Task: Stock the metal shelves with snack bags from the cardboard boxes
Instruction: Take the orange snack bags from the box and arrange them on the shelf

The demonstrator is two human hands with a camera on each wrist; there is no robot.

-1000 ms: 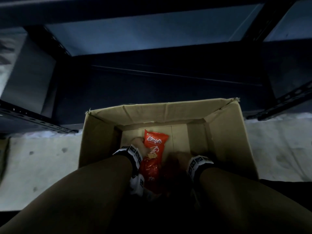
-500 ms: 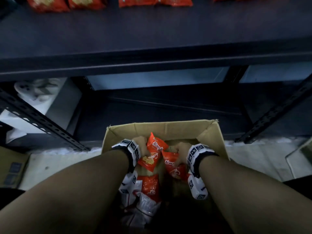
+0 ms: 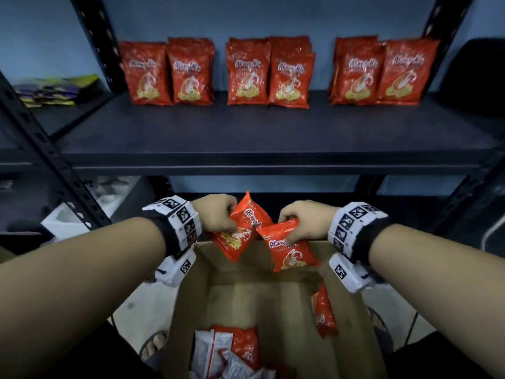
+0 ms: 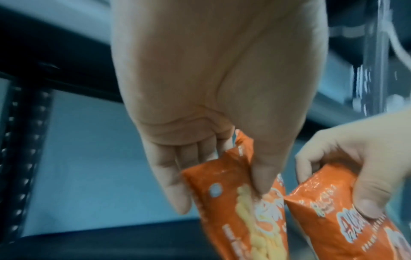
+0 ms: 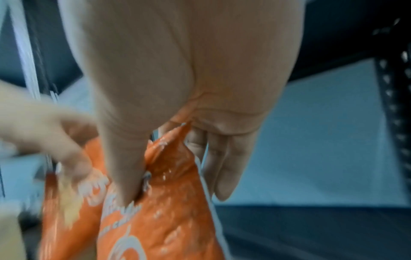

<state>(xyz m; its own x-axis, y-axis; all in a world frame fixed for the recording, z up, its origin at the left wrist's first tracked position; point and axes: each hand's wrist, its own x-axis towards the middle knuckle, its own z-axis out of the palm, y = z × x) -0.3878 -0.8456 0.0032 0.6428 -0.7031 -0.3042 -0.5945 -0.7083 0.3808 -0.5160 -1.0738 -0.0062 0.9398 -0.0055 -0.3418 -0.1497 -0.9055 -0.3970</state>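
Note:
My left hand (image 3: 218, 214) grips a red snack bag (image 3: 241, 231) by its top corner, above the far rim of the open cardboard box (image 3: 188, 296). Beside it, my right hand (image 3: 303, 221) pinches a second red snack bag (image 3: 291, 253) at its top edge. Both bags hang side by side and nearly touch. The left wrist view shows thumb and fingers clamped on the left bag (image 4: 235, 202); the right wrist view shows the same on the right bag (image 5: 169, 211). The dark metal shelf (image 3: 259, 138) ahead carries three pairs of upright red bags (image 3: 269, 72) along its back.
Inside the box lie more red and white bags (image 3: 232, 351), and one red bag (image 3: 322, 310) leans on its right wall. Perforated black uprights (image 3: 54, 160) frame the shelf. Green and purple packets (image 3: 52, 88) lie on the neighbouring shelf at the left. White foam (image 3: 68, 217) sits below left.
Both hands have risen out of the box, each with a red bag, to just below the shelf edge. My head has tilted up, so the stocked shelf has come into view.

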